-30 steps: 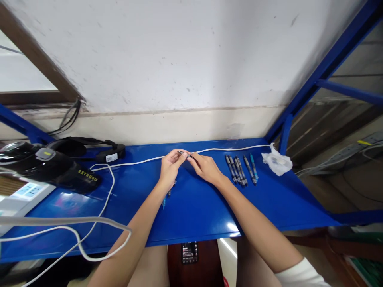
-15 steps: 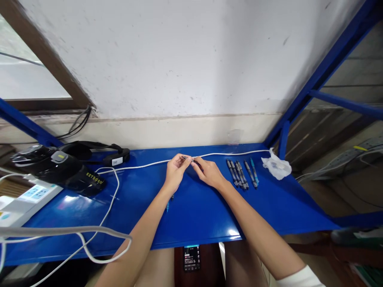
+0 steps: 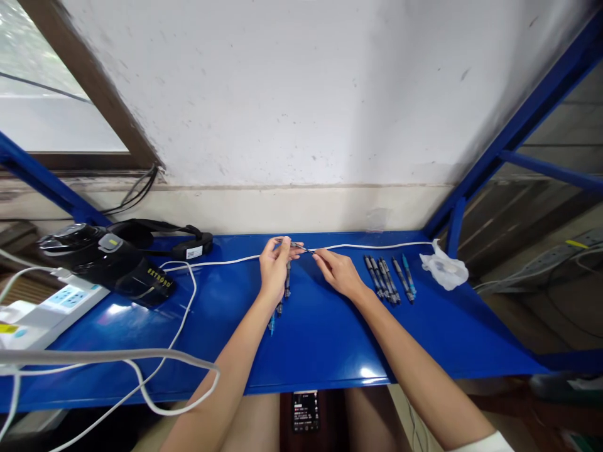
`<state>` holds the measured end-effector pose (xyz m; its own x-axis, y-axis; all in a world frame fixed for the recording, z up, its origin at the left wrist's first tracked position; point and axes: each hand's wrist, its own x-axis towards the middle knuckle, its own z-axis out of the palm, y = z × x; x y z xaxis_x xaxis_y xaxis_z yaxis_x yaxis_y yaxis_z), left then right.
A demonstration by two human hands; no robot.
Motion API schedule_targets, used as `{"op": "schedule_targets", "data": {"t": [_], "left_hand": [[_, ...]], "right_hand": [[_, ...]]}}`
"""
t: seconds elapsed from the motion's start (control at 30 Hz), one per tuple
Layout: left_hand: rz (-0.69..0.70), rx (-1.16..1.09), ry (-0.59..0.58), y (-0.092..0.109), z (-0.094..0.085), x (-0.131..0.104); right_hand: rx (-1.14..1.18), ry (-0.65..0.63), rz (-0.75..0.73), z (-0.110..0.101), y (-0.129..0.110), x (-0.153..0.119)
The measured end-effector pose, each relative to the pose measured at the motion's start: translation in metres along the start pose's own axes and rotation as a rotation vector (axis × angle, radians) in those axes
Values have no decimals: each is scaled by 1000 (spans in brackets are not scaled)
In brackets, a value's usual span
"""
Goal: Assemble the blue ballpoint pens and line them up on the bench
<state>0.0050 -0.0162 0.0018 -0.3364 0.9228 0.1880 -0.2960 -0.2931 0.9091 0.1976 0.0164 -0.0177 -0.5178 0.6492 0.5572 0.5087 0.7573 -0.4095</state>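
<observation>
Over the back middle of the blue table, my left hand [image 3: 273, 269] is closed on a dark pen [image 3: 294, 244]. My right hand [image 3: 340, 272] pinches the end of a thin dark pen refill [image 3: 309, 251], which runs in line with the pen between both hands. Partly hidden behind the left wrist lie more pens, one dark pen [image 3: 287, 282] and one with a light blue end [image 3: 272, 324]. To the right of my right hand, several dark pens [image 3: 384, 280] lie side by side, with a light blue pen [image 3: 409, 277] at the end of the row.
A crumpled white plastic bag [image 3: 443, 269] lies at the right. At the left are a black bottle [image 3: 113, 263], a black strapped device [image 3: 193, 248] and a white power strip [image 3: 70, 301]. A white cable [image 3: 226, 260] crosses the back. A phone [image 3: 306, 411] shows below the table edge.
My hands have moved slightly apart, and the thin refill now shows between them. The left fingers have opened out somewhat around the pen. The view has shifted a little.
</observation>
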Motion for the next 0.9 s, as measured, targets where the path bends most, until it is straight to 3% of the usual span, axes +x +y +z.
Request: {"op": "schedule_targets", "data": {"t": [0.2, 0.57, 0.9], "left_hand": [[-12, -50, 29, 0, -8, 5], [-6, -36, -33, -1, -7, 2], [-81, 27, -228, -6, -1, 0]], "right_hand": [[-6, 41, 22, 2, 3, 1], [7, 21, 14, 2, 2, 1], [29, -2, 28, 1, 2, 1]]}}
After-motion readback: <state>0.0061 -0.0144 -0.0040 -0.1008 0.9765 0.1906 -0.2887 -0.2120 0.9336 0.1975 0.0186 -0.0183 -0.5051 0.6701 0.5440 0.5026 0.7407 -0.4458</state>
